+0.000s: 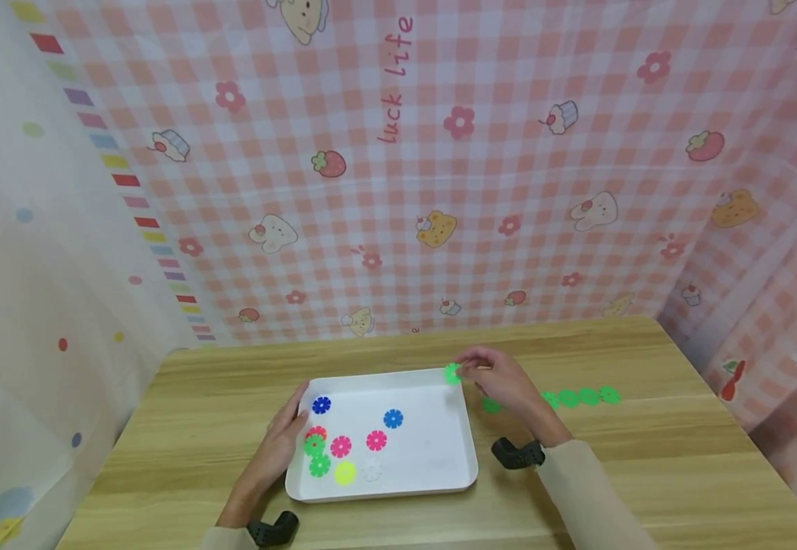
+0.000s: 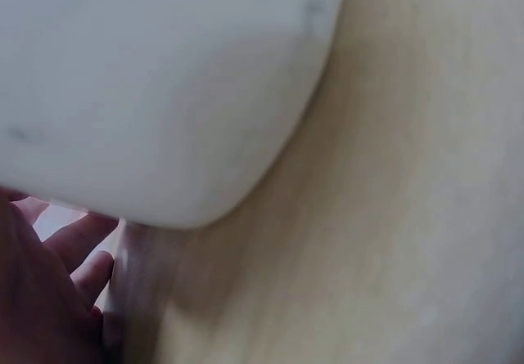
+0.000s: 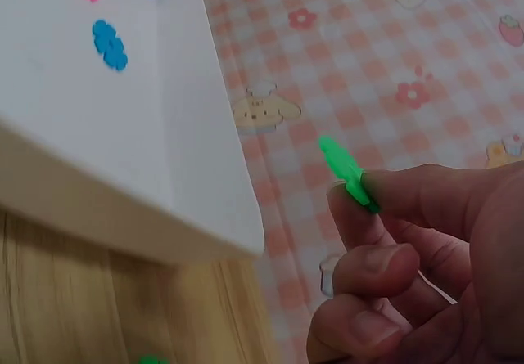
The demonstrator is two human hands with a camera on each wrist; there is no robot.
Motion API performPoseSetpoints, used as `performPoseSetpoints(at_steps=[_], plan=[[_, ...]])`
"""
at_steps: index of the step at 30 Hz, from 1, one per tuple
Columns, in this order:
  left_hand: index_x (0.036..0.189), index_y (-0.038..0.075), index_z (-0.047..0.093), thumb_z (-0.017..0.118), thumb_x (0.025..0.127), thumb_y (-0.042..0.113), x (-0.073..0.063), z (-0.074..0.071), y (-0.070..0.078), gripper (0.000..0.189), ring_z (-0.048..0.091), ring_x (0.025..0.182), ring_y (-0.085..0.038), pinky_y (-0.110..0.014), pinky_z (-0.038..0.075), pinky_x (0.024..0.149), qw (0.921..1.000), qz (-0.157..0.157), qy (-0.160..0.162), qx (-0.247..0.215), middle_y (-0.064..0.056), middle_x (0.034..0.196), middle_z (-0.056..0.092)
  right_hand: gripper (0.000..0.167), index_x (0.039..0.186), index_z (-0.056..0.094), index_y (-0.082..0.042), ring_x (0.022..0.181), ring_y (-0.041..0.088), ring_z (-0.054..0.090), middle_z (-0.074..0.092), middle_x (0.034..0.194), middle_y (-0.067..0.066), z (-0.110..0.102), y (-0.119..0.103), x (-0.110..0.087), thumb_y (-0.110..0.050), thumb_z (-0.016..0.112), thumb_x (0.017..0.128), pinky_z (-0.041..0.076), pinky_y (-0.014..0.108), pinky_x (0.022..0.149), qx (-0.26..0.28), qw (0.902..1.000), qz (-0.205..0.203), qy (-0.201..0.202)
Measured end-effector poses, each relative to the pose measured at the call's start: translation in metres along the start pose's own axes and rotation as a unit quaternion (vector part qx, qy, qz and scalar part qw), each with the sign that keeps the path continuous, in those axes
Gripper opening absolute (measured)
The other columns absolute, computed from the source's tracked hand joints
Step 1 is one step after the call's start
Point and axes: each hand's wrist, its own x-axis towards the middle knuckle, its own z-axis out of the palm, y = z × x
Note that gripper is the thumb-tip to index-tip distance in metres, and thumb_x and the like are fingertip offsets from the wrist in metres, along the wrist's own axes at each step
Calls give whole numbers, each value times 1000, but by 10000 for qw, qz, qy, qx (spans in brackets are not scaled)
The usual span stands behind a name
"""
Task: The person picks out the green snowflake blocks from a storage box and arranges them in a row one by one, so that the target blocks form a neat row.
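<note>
My right hand [image 1: 503, 382] pinches a green notched plastic disc [image 1: 451, 373] between thumb and finger, over the back right corner of a white tray [image 1: 435, 458]. In the right wrist view that disc [image 3: 344, 170] is seen nearly edge-on, its lower end between the fingertips. At the tray's left side, my left hand [image 1: 277, 443] grips the rim, thumb on the inner side. The left wrist view shows the fingers [image 2: 79, 237] at the tray's outside. Inside lie a dark blue disc [image 1: 321, 405], a blue disc [image 1: 393, 418], a yellow disc [image 1: 345, 473], a clear disc [image 1: 372, 468], and pink, red and green ones.
Right of the tray, several green discs [image 1: 568, 398] lie in a row on the wooden table [image 1: 673, 451], partly hidden by the right hand. A checked cloth [image 1: 398, 283] hangs behind the table. Black wrist mounts [image 1: 516, 454] sit on both wrists.
</note>
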Motion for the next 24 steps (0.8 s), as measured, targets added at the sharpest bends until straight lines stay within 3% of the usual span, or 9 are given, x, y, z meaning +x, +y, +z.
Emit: performPoseSetpoints(at_steps=[12, 24], plan=[[160, 24, 14, 29, 109, 25, 0, 0, -3, 54, 2, 153, -33, -62, -1, 118, 10000, 35, 9, 23, -6, 167, 8, 28, 120, 62, -1, 56, 7, 39, 62, 97, 6, -55, 14, -25, -17, 61, 98, 36, 24, 50, -140, 9986, 131, 496], [160, 24, 14, 30, 109, 26, -1, -1, -3, 54, 2, 153, -34, -62, -1, 118, 9999, 41, 38, 146, -5, 167, 9, 39, 130, 58, -1, 60, 9, 42, 63, 97, 7, -119, 36, -55, -27, 56, 102, 41, 29, 53, -890, 9900, 298, 1049]])
